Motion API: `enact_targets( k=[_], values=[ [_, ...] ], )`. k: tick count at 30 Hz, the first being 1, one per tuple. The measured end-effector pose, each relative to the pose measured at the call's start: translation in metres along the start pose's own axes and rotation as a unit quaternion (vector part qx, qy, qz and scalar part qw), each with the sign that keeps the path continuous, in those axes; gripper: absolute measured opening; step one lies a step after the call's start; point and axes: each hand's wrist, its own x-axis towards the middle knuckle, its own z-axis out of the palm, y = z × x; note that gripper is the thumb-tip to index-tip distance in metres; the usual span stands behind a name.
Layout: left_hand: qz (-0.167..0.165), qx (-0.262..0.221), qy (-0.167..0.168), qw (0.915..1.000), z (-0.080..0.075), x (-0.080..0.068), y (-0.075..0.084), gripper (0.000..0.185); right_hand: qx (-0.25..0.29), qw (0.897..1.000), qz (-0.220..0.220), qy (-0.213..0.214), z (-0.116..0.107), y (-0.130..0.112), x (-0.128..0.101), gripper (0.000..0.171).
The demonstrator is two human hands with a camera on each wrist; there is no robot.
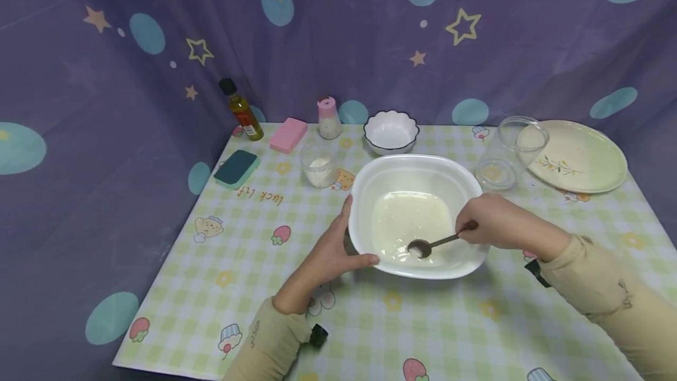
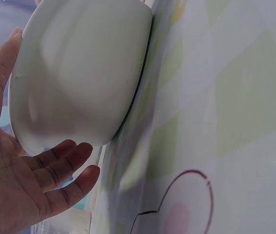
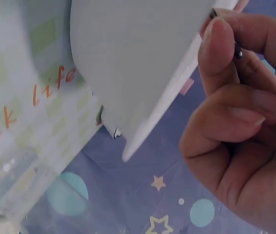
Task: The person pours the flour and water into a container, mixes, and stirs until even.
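A large white bowl (image 1: pixel 365 222) holds pale, creamy liquid (image 1: pixel 409 216). My left hand (image 1: pixel 329 254) rests against its near left side, with the thumb at the near rim and a finger at the left rim. The left wrist view shows several of that hand's fingers (image 2: pixel 62 165) loosely extended beside the bowl's outer wall (image 2: pixel 86 73). Over the bowl's right side, my right hand (image 1: pixel 489 222) pinches the handle of a small dark spoon (image 1: pixel 420 248). The spoon's head lies over the near part of the liquid, with a little white stuff in it.
Behind the bowl stand a scalloped white bowl (image 1: pixel 391 132), a pink-topped shaker (image 1: pixel 329 119) and a clear cup of white powder (image 1: pixel 319 169). Further left are an oil bottle (image 1: pixel 244 115), a pink sponge (image 1: pixel 288 135) and a green sponge (image 1: pixel 237 169). A clear container (image 1: pixel 499 166) and plate (image 1: pixel 597 160) stand right.
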Motion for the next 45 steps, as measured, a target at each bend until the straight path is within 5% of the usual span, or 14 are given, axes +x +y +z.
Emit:
enact_targets(
  k=[10, 18, 30, 45],
  values=[
    [0.013, -0.003, 0.0, 0.9999, -0.001, 0.0, 0.001, 0.126, 0.015, 0.998, -0.034, 0.051, 0.021, -0.002, 0.018, 0.01],
    [0.005, -0.001, 0.001, 1.0, -0.002, -0.002, 0.008, 0.125, 0.038, 0.997, 0.008, 0.072, 0.03, -0.001, 0.033, 0.008],
    [0.011, -0.003, 0.001, 0.9999, 0.0, 0.0, 0.0, 0.126, -0.01, 0.988, 0.068, 0.138, 0.025, 0.005, 0.041, 0.007],
    [-0.001, -0.009, 0.0, 1.0, 0.0, -0.001, 0.002, 0.125, -0.044, 0.986, 0.117, 0.112, 0.0, 0.018, 0.019, 0.012]
  ],
)
